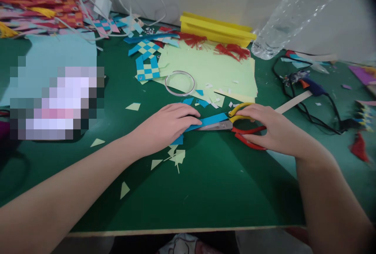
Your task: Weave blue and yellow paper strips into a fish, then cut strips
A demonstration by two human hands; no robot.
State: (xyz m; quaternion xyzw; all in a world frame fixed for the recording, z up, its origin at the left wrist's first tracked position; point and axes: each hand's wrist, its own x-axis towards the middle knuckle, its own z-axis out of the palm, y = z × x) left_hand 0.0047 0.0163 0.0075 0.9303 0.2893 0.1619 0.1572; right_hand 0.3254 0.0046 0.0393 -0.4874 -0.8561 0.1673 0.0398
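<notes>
My right hand (pixel 264 126) grips a pair of scissors (pixel 219 125) by its yellow and red handles, the blades pointing left. A blue paper strip (pixel 210 120) runs along the upper blade. Its left part is under the fingers of my left hand (pixel 170 122), which pinches it close to the blade tips; the tips themselves are partly hidden. Just below that hand, another bit of blue paper (pixel 177 140) shows over pale green scraps (pixel 178 156). Beyond the hands lie woven blue and green paper fish (pixel 148 68) and a roll of clear tape (pixel 179 83).
Pale green sheets (pixel 211 64) with red tassels (pixel 232 51) lie at the back, before a yellow folded piece (pixel 217 28). A plastic bottle (pixel 282 22) leans on the wall. A glue gun (pixel 315 85) with black cord sits right. A blurred-out bright object (pixel 67 103) lies left.
</notes>
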